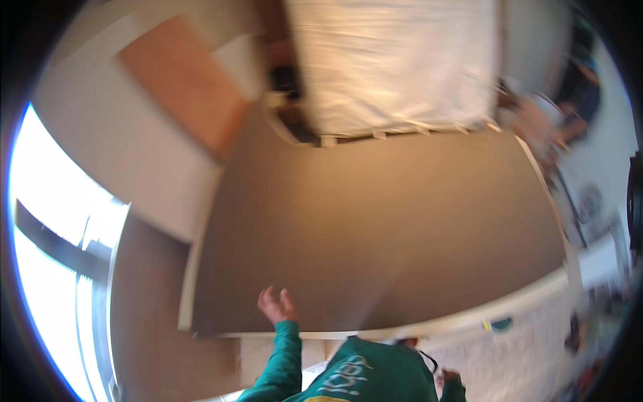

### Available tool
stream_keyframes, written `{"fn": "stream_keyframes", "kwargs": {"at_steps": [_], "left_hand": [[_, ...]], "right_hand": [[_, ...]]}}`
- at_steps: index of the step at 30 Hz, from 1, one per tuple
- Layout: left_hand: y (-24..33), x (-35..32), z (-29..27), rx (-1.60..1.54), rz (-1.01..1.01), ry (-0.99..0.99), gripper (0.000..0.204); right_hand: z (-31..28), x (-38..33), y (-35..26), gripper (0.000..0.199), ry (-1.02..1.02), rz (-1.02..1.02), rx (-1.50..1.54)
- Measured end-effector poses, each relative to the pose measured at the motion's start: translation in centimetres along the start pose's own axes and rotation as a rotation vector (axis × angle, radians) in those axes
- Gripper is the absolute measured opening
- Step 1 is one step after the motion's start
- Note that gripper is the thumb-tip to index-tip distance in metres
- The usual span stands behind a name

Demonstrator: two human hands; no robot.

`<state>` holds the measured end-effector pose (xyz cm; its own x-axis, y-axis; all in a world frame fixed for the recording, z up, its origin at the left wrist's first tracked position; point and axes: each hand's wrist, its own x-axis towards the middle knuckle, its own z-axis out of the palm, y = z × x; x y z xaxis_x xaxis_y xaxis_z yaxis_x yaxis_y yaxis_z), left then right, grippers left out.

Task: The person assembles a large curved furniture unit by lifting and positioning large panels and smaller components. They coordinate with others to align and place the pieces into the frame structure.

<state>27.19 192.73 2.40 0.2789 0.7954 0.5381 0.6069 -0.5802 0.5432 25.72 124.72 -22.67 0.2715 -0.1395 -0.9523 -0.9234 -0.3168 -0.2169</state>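
Note:
In front of me lies a broad brown panel (388, 221) with pale edges and a curved cut-out at its far left corner. My left hand (276, 306) is over the near left part of the panel, close to its front edge. Its fingers are apart and it holds nothing; I cannot tell if it touches the surface. Low on the right, beside my body, my right hand (450, 377) shows only partly and is blurred, below the panel's near edge. A thin dark cord (431, 360) curves near it.
A white-covered rectangular surface (402, 67) adjoins the panel's far side. An orange-brown board (187, 84) lies far left, near a bright window (50, 174). A small green and yellow object (499, 325) rests on a pale surface at right. Another person (583, 100) is far right.

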Motion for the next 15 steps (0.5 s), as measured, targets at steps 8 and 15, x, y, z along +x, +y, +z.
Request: {"fn": "stream_keyframes", "kwargs": {"at_steps": [8,15], "left_hand": [[14.4,28.0,-20.4,-0.132,0.273,0.806,0.052],[13.4,49.4,-27.4,0.009,-0.121,0.794,0.089]], "right_hand": [[-2.7,-1.2,-10.1,0.031,-0.151,-0.031,0.147],[2.2,-3.0,-25.0,0.032,-0.068,-0.490,0.101]]}}
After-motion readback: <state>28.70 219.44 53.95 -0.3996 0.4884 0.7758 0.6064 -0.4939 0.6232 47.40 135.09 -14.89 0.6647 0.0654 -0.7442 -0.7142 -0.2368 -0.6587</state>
